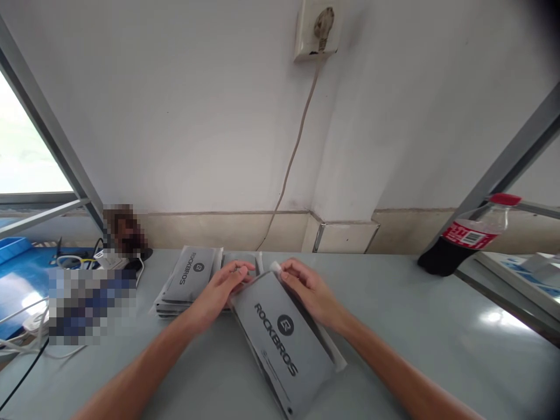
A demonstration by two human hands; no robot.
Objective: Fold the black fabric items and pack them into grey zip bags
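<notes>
Head view: right hand (311, 291) pinches a flat, rectangular grey plastic packet (283, 344) by its corner, probably steadying it; left hand (221, 290) curls alongside, grip unclear.

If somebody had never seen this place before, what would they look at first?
Probably the big grey ROCKBROS package in front, with the right hand at its top edge and the left hand by its upper left corner. Next, maybe the bottle of dark drink with the bright red cap, over on the right of the table. High on the wall, a plug with a dangling cord stands out too.
</notes>
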